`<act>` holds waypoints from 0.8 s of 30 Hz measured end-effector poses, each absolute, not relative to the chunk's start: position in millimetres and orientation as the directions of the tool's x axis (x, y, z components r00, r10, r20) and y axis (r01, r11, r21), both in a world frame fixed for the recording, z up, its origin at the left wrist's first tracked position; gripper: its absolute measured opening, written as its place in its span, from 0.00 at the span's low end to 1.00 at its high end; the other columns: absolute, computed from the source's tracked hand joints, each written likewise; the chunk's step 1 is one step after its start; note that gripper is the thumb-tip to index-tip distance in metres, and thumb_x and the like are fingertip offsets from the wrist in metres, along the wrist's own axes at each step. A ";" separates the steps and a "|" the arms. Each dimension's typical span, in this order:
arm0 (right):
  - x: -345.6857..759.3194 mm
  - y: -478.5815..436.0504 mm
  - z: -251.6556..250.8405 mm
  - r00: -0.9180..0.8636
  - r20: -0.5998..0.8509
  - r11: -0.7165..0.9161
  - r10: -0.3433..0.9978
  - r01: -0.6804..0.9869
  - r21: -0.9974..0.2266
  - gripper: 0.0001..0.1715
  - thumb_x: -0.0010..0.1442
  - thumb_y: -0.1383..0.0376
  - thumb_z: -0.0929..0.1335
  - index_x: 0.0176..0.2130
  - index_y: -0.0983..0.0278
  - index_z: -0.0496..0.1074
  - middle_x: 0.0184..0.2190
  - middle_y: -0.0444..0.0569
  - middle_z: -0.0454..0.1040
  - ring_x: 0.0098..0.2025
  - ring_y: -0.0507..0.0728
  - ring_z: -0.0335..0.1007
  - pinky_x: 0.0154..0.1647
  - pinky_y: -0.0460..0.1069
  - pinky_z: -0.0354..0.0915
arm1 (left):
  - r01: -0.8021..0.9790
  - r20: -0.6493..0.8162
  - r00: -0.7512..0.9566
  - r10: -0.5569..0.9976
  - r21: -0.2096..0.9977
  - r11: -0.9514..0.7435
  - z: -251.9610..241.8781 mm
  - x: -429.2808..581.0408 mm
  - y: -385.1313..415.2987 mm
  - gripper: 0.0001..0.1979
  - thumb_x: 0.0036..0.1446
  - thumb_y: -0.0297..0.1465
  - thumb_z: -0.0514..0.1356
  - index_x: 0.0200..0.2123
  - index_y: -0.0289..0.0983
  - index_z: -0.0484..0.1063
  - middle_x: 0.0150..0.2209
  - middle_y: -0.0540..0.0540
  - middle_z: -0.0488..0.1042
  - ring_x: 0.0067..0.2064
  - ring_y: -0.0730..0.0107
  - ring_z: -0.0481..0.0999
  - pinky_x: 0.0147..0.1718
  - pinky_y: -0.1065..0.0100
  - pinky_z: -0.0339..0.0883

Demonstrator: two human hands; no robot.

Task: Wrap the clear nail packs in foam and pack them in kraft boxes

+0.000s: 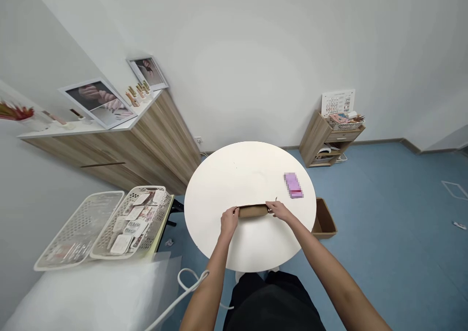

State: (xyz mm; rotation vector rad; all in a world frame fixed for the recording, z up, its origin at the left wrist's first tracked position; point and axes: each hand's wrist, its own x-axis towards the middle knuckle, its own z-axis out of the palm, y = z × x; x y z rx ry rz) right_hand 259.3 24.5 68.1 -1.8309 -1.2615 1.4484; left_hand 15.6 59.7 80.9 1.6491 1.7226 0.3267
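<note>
A small brown cardboard box (253, 211) lies near the middle of the round white table (215, 184), with a dark edge along its far side. My left hand (229, 220) is closed on its left end, thumb and fingers at the corner. At the opposite end my right hand (278, 209) grips the right corner. Beside the right fingers a small thin dark thing pokes out; it is too small to name. A purple rectangular item (293, 185), blurred into blocks, lies on the table's right side.
An open cardboard box (324, 219) stands on the floor past the table's right edge. White baskets (95, 228) with packets are at the left. A wooden cabinet (164, 136) and a small shelf unit (313, 138) stand by the wall. A white cable (183, 294) runs beside my left arm.
</note>
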 end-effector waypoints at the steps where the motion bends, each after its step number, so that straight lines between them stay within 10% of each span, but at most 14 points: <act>1: 259.3 28.9 69.6 0.017 -0.523 -0.497 0.852 0.342 -0.797 0.21 0.61 0.49 0.63 0.37 0.62 0.75 0.39 0.48 0.77 0.43 0.58 0.74 0.39 0.49 0.68 | 0.761 -0.343 0.076 0.936 0.627 0.168 80.7 16.1 64.9 0.15 0.64 0.33 0.51 0.41 0.39 0.78 0.43 0.43 0.80 0.46 0.61 0.78 0.44 0.66 0.67; 10: 254.2 52.2 67.8 0.119 -0.610 -0.618 0.783 0.252 -0.744 0.19 0.60 0.52 0.66 0.33 0.65 0.75 0.40 0.53 0.76 0.39 0.57 0.75 0.30 0.47 0.71 | 0.664 -0.484 0.080 0.871 0.678 0.316 73.9 12.4 95.1 0.13 0.59 0.38 0.57 0.27 0.37 0.75 0.29 0.48 0.77 0.27 0.69 0.78 0.31 0.71 0.69; 24: 243.5 19.4 50.1 0.148 -0.457 -0.463 0.877 0.006 -0.886 0.20 0.59 0.54 0.67 0.48 0.59 0.77 0.59 0.44 0.69 0.59 0.61 0.65 0.41 0.51 0.77 | 0.383 -0.428 0.158 0.890 0.857 0.344 47.0 0.9 84.9 0.14 0.53 0.41 0.65 0.36 0.36 0.78 0.40 0.44 0.80 0.43 0.65 0.79 0.37 0.70 0.76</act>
